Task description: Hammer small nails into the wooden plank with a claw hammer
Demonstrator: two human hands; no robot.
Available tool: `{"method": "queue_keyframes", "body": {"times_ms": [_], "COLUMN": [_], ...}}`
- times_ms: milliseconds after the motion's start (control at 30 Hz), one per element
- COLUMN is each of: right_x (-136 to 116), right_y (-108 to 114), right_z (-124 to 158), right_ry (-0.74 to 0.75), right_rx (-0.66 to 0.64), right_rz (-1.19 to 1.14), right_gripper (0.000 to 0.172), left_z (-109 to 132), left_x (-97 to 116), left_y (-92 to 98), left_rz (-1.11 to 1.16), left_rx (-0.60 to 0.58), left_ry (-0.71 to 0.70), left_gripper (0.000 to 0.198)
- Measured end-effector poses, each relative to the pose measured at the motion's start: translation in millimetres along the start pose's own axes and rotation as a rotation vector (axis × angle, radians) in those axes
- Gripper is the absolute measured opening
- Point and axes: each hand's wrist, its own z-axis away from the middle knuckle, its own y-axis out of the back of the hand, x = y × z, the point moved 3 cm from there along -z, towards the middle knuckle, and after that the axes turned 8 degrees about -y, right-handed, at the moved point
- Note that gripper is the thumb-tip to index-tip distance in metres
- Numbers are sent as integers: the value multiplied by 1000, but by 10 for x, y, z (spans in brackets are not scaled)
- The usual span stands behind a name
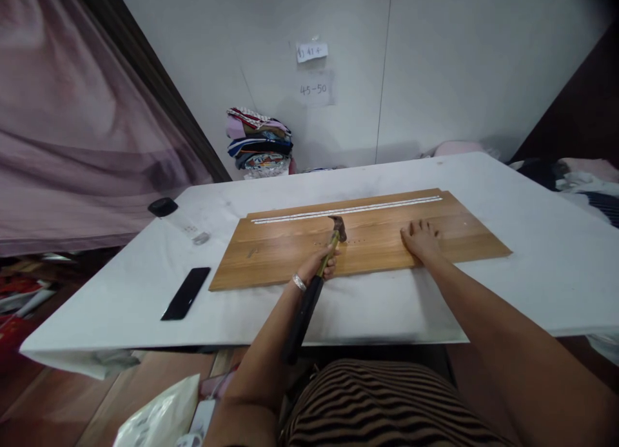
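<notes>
My left hand [319, 264], with a silver bracelet at the wrist, is closed around a claw hammer [314, 289]. It grips the yellowish shaft just above the black handle. The metal head is over the middle of a wooden board [377, 224]; whether it touches the wood I cannot tell. Beside the head runs a row of small dark dots [355, 241], nails or holes. Fingers spread, my right hand [422, 240] lies on the board's right half. Two thin white strips [348, 210] run along the far side of the board.
A white table [271, 321] carries the board. To the left lie a black phone [186, 293] and a clear bottle with a black cap [178, 220]. Folded clothes [261, 144] are piled behind the table, against a wall with paper notes [316, 89]. A pink curtain [87, 124] hangs at left.
</notes>
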Motion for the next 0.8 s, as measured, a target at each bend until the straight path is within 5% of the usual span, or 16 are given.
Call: {"method": "queue_keyframes", "body": {"times_ms": [800], "right_x": [-9], "right_y": [19], "right_z": [17], "right_ry": [5], "right_rx": [-2], "right_rz": [-5], "right_gripper": [64], "left_z": [48], "left_x": [18], "left_y": [-38], "left_rz": [-63], "left_rx": [56], "left_ry": [5], "left_gripper": [33]}}
